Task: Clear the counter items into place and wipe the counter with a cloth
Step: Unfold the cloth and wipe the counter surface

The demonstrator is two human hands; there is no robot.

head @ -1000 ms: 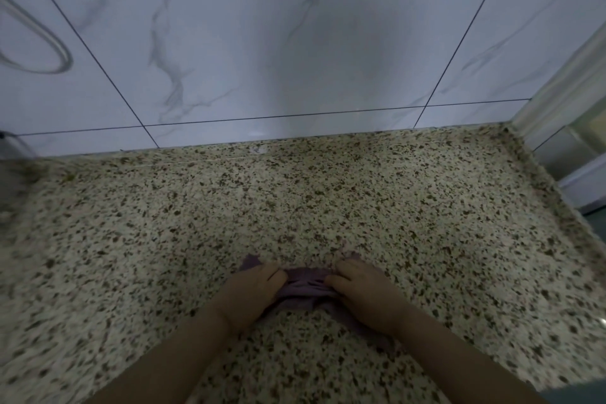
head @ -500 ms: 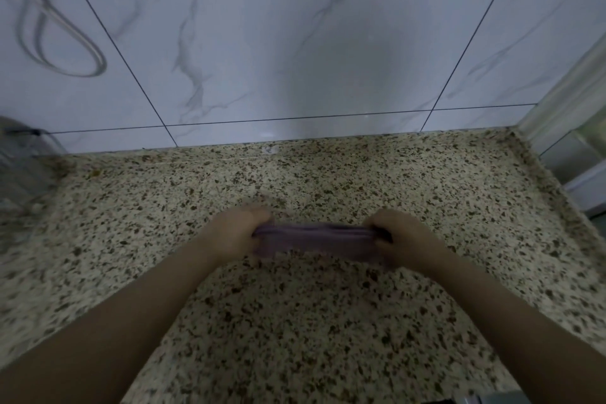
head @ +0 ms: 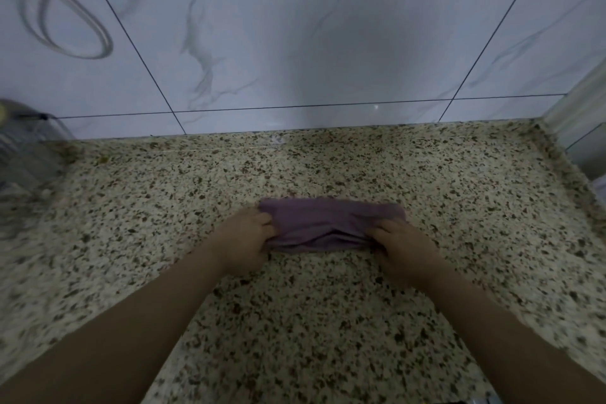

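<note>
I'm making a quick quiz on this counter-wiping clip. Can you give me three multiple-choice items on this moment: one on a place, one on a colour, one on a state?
1. Where does the cloth lie?
A. on the speckled counter, between the two hands
B. hanging on the tiled wall
C. on the floor

2. What colour is the cloth?
A. yellow
B. purple
C. white

3. How do the hands hold the cloth?
A. only the left hand grips it
B. neither hand touches it
C. the left hand and the right hand each grip one end

Key: 1 A, it rests flat on the stone surface, clear of the wall; 2 B, the fabric is plainly purple; 3 C, the fingers of each hand curl over an end.
</note>
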